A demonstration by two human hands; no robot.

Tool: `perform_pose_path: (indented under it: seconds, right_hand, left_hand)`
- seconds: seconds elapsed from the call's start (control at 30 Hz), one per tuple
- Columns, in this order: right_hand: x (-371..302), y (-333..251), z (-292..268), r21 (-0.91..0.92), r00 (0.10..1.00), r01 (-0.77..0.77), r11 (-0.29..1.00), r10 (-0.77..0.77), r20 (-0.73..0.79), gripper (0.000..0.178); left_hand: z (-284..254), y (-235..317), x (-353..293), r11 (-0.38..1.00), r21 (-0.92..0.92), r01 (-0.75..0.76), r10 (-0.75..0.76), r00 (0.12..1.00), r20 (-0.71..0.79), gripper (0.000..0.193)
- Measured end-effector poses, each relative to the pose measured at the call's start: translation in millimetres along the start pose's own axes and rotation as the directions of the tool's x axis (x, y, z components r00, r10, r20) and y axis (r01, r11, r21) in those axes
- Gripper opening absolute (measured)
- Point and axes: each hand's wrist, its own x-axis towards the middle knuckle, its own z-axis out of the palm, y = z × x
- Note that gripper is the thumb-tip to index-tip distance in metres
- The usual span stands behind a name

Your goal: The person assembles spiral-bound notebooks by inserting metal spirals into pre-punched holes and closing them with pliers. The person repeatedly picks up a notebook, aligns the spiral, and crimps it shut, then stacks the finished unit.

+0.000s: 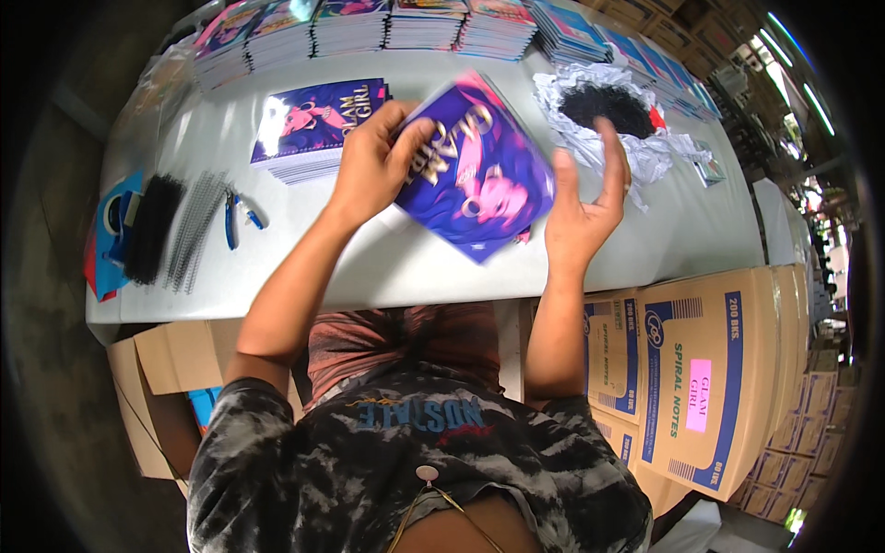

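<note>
A purple and pink notebook (475, 170) is tilted above the table, its cover facing up. My left hand (383, 161) grips it by the upper left edge, thumb on the cover. To its right, my right hand (590, 198) is raised beside the notebook with thumb and fingers spread; nothing shows in it. Behind my left hand stands a stack of matching notebooks (300, 129). Beyond my right hand, a heap of black spiral wire (608, 109) lies on crumpled white wrapping (562, 92).
Black coils (152, 230), loose spiral wires (195, 230) and blue-handled pliers (235, 221) lie on the white table (323, 267) at left. Tall notebook stacks (350, 37) line the far edge. Cardboard cartons (691, 369) stand below the table's right side; an open carton (175, 364) is at lower left.
</note>
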Motion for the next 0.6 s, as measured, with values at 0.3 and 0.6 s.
perform_pose_path:
  seconds: [0.3, 0.6]
  right_hand:
    - [-128, 105, 29, -0.117, 0.835, -0.550, 0.827, 0.545, -0.077, 0.029]
    - [-110, 127, 54, 0.033, 0.766, -0.578, 0.815, 0.556, -0.324, 0.015]
  left_hand:
    - [61, -104, -30, 0.751, 0.660, 0.019, 0.132, 0.975, -0.178, 0.028]
    - [65, -109, -29, 0.831, 0.530, 0.170, 0.009, 0.948, -0.319, 0.034]
